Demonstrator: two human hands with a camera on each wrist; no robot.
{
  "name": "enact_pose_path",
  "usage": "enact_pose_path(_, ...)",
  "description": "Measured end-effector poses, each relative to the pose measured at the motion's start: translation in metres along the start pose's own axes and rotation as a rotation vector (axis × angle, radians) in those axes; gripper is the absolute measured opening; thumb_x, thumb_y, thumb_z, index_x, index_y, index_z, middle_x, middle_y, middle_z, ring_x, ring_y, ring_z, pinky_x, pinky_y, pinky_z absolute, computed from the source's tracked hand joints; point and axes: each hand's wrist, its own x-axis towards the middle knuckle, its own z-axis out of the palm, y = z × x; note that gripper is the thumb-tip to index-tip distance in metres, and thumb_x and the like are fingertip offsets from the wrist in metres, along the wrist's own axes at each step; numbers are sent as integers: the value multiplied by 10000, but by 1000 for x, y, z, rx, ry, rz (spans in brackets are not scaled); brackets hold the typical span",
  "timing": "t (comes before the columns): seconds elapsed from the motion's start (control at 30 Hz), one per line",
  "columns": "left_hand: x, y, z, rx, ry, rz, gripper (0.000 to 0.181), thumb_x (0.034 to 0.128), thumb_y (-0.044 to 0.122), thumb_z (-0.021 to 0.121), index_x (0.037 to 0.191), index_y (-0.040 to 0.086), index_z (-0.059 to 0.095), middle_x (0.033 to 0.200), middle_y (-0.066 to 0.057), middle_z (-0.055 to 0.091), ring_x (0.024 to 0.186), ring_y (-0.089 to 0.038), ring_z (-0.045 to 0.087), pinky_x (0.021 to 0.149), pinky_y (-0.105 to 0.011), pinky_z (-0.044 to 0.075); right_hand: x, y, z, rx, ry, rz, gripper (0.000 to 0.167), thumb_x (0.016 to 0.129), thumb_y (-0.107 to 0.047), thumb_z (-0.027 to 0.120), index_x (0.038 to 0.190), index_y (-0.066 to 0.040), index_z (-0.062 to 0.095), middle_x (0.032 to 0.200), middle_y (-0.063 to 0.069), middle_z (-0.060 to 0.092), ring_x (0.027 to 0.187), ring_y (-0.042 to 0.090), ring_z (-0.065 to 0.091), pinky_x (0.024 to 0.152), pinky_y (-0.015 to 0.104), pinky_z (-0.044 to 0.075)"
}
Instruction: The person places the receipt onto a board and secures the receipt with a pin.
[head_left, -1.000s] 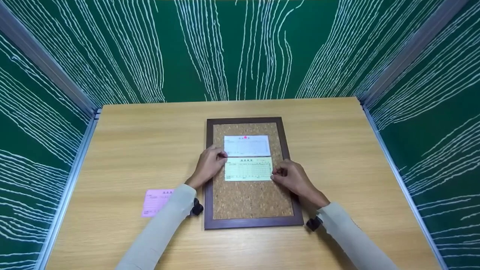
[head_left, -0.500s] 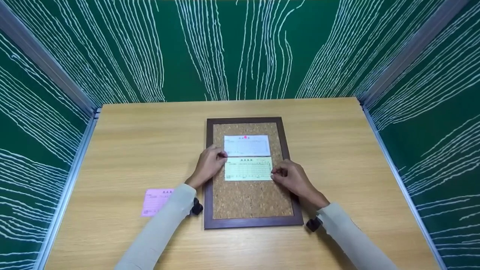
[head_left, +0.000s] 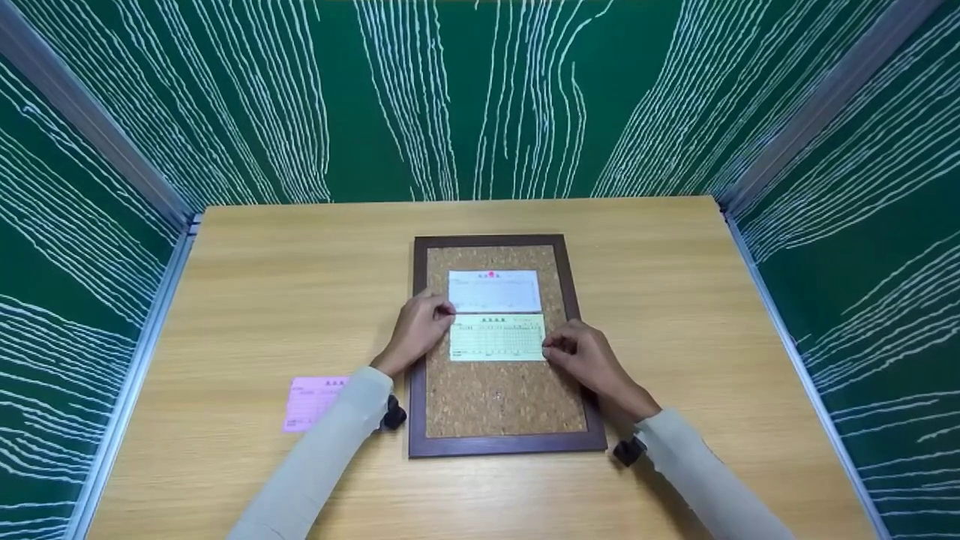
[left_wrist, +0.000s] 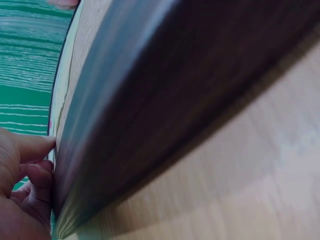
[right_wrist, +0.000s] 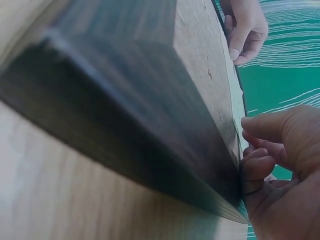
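Note:
A pale green printed paper slip (head_left: 496, 339) lies on a brown-framed cork board (head_left: 506, 405), right below a white printed slip (head_left: 495, 295). A red pushpin (head_left: 491, 274) marks the white slip's top edge. My left hand (head_left: 418, 330) pinches the green slip near its upper left corner. On the opposite side, my right hand (head_left: 592, 358) pinches that slip's right edge low down. The right wrist view shows the right hand's fingers (right_wrist: 260, 165) curled at the board's surface; the exact contact with the paper is hard to make out there.
A pink printed slip (head_left: 309, 401) lies on the wooden table (head_left: 262, 285) left of the board, partly covered by the left sleeve (head_left: 315, 450). Green panels (head_left: 375, 112) with white wavy lines stand at the back and both sides.

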Motion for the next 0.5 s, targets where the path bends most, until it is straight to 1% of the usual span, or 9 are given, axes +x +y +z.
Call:
enact_pose_path(0.17,-1,-2,1,-1,9,4,82,920,17,810,949,93,822,956,-12,693,841,-171,639,765,-377,571,0,-2,-2,40,-8,-8,50,980,-35,826,1017,-66,835,990,38,705,875,178,623,737,237,499)
enact_pose_path(0.37,-2,3,-2,-8,6,8,84,919,15,797,946,92,819,939,-5,682,830,-163,631,755,-333,541,-1,-3,-4,51,-10,-14,75,981,-20,820,1049,-50,830,1027,50,702,892,169,653,748,233,528)
enact_pose_path(0.5,-2,7,-4,-6,-5,7,81,928,13,792,956,84,821,953,-20,684,835,-175,634,762,-338,542,-1,-3,-8,68,-15,0,95,993,-25,809,1082,-51,829,1040,55,692,880,180,630,729,236,514)
